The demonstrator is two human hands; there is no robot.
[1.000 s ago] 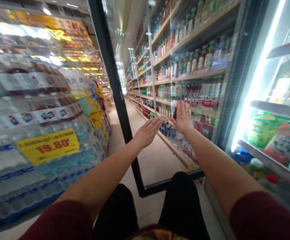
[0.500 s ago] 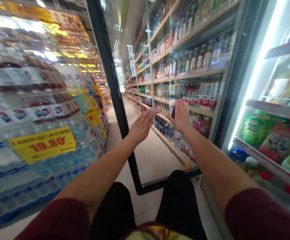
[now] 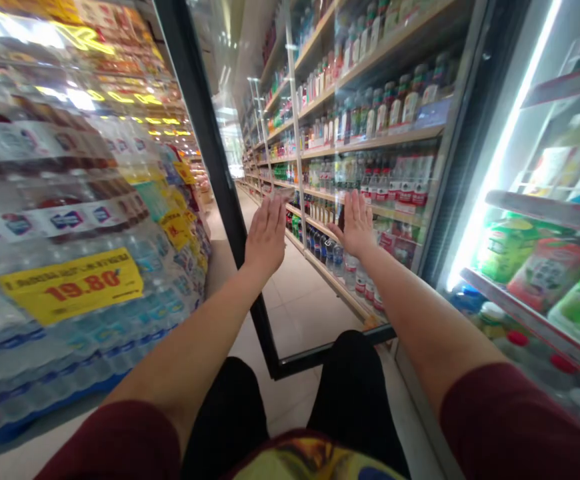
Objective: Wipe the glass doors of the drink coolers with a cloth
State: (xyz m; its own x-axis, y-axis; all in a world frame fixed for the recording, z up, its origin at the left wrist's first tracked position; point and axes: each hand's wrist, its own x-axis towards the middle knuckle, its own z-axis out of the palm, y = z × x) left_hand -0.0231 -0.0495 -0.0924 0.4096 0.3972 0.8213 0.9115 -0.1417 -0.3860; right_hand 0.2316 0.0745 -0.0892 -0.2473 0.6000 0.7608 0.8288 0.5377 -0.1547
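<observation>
A glass cooler door (image 3: 320, 80) with a black frame stands swung out ahead of me. My left hand (image 3: 266, 235) is raised with flat, straight fingers, its palm toward the glass near the door's black left edge. My right hand (image 3: 356, 223) is held up the same way, fingers spread, palm against or just off the glass. Neither hand holds anything. Through the glass I see shelves of bottled drinks (image 3: 400, 107).
The lit cooler interior (image 3: 545, 253) on the right holds green and red packs and bottles. Stacked packs of bottled water with a yellow 19.80 price tag (image 3: 70, 283) fill the left. A tiled aisle floor (image 3: 300, 307) runs ahead. My black trousers (image 3: 290, 407) show below.
My left hand has turned from lying sideways to upright, palm facing the glass. Both hands have risen slightly, and the door's frame has shifted left in view.
</observation>
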